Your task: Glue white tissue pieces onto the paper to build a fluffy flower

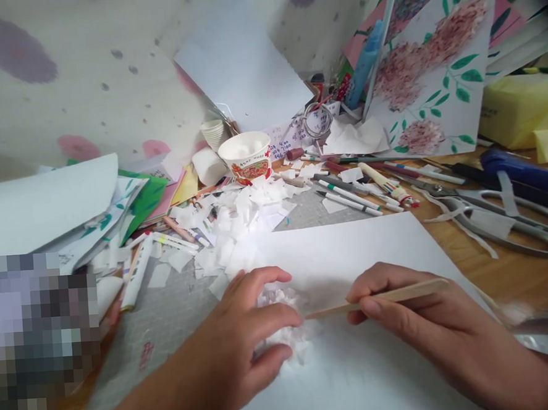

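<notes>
My right hand [402, 321] pinches a flat wooden craft stick [413, 290], its narrow tip pointing left. The tip is close to the index and middle fingers of my left hand [249, 330]. Those left fingers are spread over a cluster of crumpled white paper bits [289, 340], partly hidden beneath them. Under both hands lies a large white sheet of paper [377, 372]. Whether the stick's tip touches the cluster or my finger, I cannot tell.
Loose torn white paper scraps [251, 212] pile behind the sheet, before a paper bowl [245, 151]. Several markers [348, 197] and large scissors [502, 216] lie to the right. A flower picture [433, 78] leans at the back right. Papers [46, 206] stack at left.
</notes>
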`<control>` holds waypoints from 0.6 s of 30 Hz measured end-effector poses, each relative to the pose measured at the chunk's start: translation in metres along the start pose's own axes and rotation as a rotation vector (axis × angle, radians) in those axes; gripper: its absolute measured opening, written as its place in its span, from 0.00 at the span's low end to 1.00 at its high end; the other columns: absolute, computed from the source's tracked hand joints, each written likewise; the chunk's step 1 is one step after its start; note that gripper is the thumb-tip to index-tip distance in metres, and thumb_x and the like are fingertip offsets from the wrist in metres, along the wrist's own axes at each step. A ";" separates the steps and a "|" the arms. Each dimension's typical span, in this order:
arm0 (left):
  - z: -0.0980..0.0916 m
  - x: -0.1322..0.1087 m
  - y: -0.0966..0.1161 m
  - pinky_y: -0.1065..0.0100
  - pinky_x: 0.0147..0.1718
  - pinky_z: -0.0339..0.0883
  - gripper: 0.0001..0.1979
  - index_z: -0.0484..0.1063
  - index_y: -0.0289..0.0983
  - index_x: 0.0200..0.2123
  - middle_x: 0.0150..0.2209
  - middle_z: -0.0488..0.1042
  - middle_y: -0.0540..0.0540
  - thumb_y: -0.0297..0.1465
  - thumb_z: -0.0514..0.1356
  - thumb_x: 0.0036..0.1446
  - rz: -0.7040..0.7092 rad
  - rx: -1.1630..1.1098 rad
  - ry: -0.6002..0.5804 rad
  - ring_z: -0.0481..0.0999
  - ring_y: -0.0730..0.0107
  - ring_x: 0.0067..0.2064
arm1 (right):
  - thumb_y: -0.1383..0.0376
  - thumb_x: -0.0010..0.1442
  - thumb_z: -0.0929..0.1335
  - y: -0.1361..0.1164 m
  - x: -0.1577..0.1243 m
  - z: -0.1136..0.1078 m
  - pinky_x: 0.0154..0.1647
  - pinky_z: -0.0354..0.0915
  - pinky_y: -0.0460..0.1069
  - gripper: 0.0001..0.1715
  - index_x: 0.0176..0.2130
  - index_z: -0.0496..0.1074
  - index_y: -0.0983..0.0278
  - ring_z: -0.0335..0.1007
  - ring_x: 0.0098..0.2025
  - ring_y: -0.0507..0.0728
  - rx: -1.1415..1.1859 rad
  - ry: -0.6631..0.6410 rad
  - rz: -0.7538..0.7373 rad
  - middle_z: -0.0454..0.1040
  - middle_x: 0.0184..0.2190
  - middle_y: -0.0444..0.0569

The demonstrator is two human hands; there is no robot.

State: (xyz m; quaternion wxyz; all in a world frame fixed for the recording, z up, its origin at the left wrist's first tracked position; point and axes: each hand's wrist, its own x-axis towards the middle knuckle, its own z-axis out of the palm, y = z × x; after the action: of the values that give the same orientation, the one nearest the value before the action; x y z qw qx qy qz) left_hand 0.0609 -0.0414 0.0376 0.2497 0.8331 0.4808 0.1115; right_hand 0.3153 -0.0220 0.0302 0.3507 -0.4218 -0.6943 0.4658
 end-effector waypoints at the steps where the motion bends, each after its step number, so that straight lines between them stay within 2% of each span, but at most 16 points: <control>1: 0.000 0.000 0.000 0.53 0.56 0.64 0.14 0.73 0.47 0.42 0.62 0.57 0.48 0.25 0.60 0.54 -0.009 0.012 -0.006 0.64 0.52 0.59 | 0.59 0.63 0.62 0.000 0.000 0.001 0.23 0.65 0.46 0.17 0.30 0.75 0.62 0.76 0.31 0.57 0.005 -0.017 0.011 0.78 0.29 0.50; 5: -0.001 0.001 -0.001 0.57 0.53 0.67 0.11 0.72 0.44 0.39 0.62 0.57 0.48 0.25 0.61 0.53 -0.040 0.026 -0.032 0.67 0.54 0.56 | 0.59 0.65 0.62 0.002 0.000 0.004 0.26 0.65 0.46 0.16 0.32 0.74 0.62 0.74 0.31 0.55 0.006 -0.088 0.011 0.78 0.29 0.48; 8: 0.000 0.000 -0.001 0.57 0.53 0.67 0.10 0.70 0.44 0.39 0.61 0.58 0.48 0.25 0.61 0.53 -0.058 0.005 -0.017 0.68 0.55 0.56 | 0.60 0.66 0.63 0.002 0.002 0.006 0.30 0.66 0.44 0.13 0.33 0.74 0.61 0.72 0.31 0.52 -0.006 -0.092 -0.013 0.76 0.29 0.44; 14: -0.001 -0.001 -0.002 0.58 0.54 0.67 0.19 0.66 0.48 0.47 0.61 0.58 0.48 0.26 0.61 0.53 -0.016 0.009 -0.038 0.68 0.57 0.56 | 0.61 0.66 0.65 0.002 0.006 0.011 0.33 0.66 0.41 0.11 0.34 0.75 0.59 0.72 0.32 0.49 0.049 -0.099 -0.030 0.76 0.30 0.40; 18: -0.002 0.001 -0.004 0.56 0.55 0.65 0.15 0.68 0.47 0.44 0.61 0.59 0.48 0.26 0.61 0.54 -0.014 0.030 -0.045 0.67 0.57 0.57 | 0.63 0.66 0.65 -0.001 0.009 0.010 0.32 0.66 0.41 0.09 0.35 0.75 0.59 0.72 0.31 0.49 0.067 -0.106 -0.055 0.76 0.30 0.40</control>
State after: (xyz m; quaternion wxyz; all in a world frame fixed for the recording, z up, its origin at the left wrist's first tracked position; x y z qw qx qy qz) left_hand 0.0577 -0.0381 0.0377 0.2486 0.8356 0.4826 0.0837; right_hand 0.3029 -0.0175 0.0285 0.3401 -0.3654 -0.7072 0.5007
